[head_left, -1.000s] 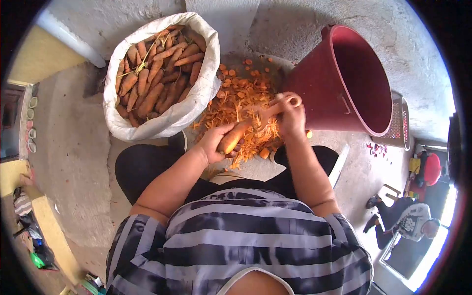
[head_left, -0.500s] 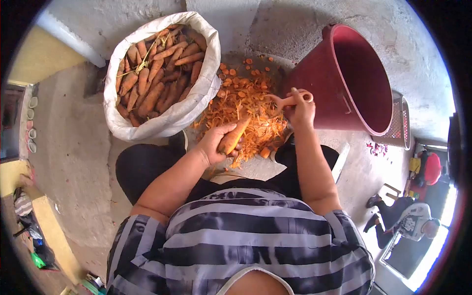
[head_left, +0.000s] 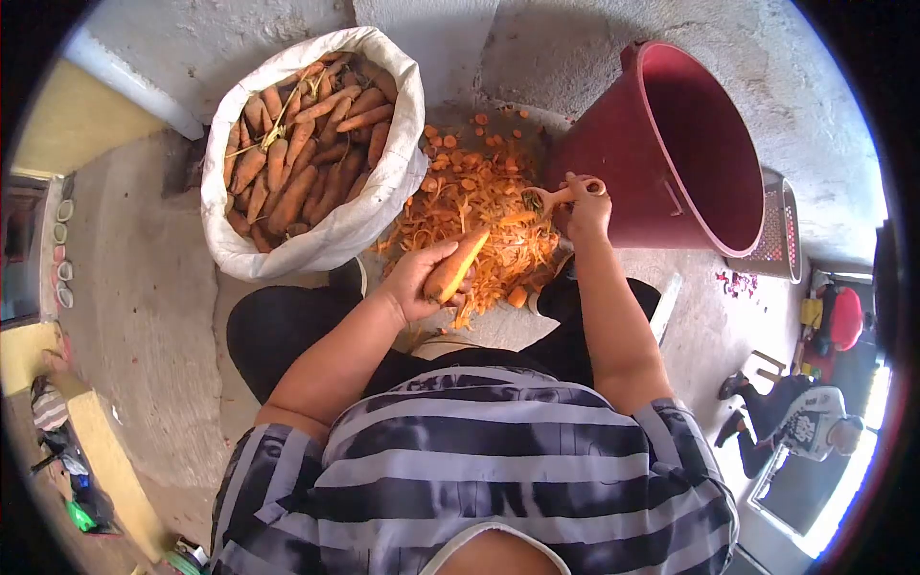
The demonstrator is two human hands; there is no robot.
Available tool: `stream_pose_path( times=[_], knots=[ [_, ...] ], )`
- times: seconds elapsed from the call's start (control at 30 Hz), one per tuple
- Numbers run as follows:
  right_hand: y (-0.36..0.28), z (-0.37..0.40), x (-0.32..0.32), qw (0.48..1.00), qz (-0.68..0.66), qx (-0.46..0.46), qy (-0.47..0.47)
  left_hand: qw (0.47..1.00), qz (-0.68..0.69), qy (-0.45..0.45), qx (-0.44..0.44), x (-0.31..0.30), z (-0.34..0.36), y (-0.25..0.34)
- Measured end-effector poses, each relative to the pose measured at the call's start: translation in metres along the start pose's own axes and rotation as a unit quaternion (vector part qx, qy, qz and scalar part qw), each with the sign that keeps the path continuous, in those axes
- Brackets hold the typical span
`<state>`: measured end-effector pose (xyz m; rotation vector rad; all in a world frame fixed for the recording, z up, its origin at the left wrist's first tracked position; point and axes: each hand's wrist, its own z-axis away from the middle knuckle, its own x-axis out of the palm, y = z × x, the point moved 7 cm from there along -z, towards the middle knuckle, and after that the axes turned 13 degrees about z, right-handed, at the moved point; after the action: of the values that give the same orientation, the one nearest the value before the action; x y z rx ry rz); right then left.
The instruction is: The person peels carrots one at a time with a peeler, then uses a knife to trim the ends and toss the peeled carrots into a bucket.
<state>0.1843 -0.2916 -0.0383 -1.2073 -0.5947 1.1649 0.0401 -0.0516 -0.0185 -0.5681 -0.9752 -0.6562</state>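
My left hand (head_left: 412, 286) is wrapped round a partly peeled carrot (head_left: 458, 266), its narrow end pointing up and away from me. In my right hand (head_left: 588, 213) is a pale orange peeler (head_left: 556, 197) with a ring-shaped handle end. The peeler's head is apart from the carrot, up and to its right, with a bit of peel seeming to cling to it. Below both hands a heap of orange peelings (head_left: 494, 206) with cut carrot ends covers the floor between my feet.
A white sack (head_left: 391, 206) full of unpeeled carrots stands at the upper left. A large dark red bucket (head_left: 609, 158) leans at the upper right, with a perforated crate (head_left: 776, 235) behind it. Another person (head_left: 800, 422) sits at the far right.
My right hand and the peeler have shifted slightly, the peeler's head dipping a little. My left hand keeps its hold, with the carrot turned slightly.
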Motion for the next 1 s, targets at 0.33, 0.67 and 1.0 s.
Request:
stream_pose_path(
  times=[0.33,0.67,1.0],
  knots=[
    [-0.053,0.159,0.099,0.906,-0.137,0.009,-0.401,0.999,-0.001,0.006,0.042,-0.019,-0.012,0.008],
    [0.031,-0.011,-0.017,1.000,-0.004,-0.002,0.019,1.000,0.004,0.003,-0.027,-0.001,0.000,-0.004],
    [-0.049,0.154,0.094,0.921,-0.121,0.021,-0.370,0.991,0.003,0.118,0.067,-0.022,-0.010,0.005]
  ],
)
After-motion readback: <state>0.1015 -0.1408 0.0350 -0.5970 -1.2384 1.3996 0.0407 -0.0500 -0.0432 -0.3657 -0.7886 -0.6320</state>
